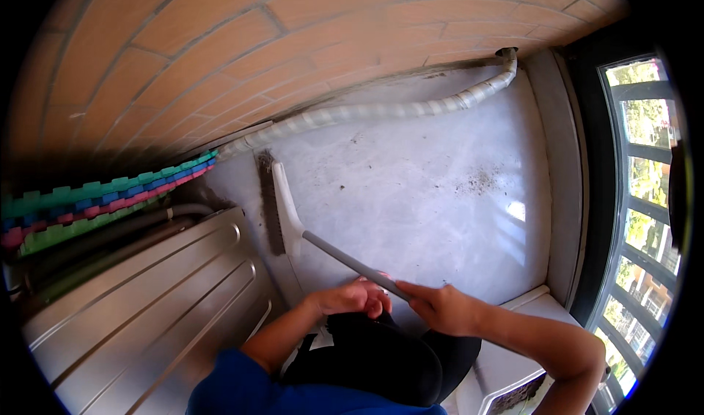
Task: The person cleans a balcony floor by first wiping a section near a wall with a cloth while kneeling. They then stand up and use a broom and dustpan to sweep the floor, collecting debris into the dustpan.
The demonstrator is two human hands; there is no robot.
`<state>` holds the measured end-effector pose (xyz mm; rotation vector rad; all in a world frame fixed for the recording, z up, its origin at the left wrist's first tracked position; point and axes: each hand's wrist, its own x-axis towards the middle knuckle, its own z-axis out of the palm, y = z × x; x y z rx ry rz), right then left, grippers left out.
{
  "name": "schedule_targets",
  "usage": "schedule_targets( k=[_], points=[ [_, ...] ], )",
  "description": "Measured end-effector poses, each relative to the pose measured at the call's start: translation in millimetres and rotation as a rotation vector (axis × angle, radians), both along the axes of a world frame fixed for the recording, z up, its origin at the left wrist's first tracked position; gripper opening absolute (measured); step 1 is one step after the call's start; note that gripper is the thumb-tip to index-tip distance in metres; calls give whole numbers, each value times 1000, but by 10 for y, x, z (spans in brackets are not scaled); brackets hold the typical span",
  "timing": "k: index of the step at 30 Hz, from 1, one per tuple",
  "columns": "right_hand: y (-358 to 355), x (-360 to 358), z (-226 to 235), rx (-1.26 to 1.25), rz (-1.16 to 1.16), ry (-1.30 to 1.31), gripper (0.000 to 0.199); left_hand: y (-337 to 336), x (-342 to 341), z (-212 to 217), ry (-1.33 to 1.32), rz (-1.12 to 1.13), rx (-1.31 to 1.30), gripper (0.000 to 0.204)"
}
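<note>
A broom [290, 210] with a white head, dark bristles and a grey handle slants across the middle of the view. Its head rests on the floor beside the metal panel, bristles toward the left. My right hand [444, 310] is closed around the handle near my knees. Lower on the handle, my left hand [359, 298] has its fingers curled against it, palm partly turned up. The far end of the handle is hidden by my right hand and forearm. Dark dirt specks [480, 180] are scattered on the pale grey floor [411, 217].
A ribbed, wrapped hose [367, 113] runs along the foot of the brick wall [330, 41] into a hole. Coloured foam mats [110, 195] stand at the left, behind a silver metal panel [161, 305]. A barred window [645, 173] lies to the right. A white box-like unit [506, 345] sits near right.
</note>
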<state>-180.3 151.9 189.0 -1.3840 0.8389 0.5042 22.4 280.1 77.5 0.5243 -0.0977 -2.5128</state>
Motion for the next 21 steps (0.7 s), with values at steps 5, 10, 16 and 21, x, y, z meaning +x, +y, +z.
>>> schedule_targets(
  k=[5,10,16,21],
  points=[
    [-78,6,51,40,-73,82,40,-172,-247,-87,-125,342,378,36],
    [67,-614,685,-28,-192,215,41,-431,-804,173,113,-76,339,34],
    [-42,-448,927,15,-20,96,45,-238,-476,336,218,-5,140,31],
    [-128,217,342,41,151,18,42,49,71,175,74,401,136,31]
  ],
)
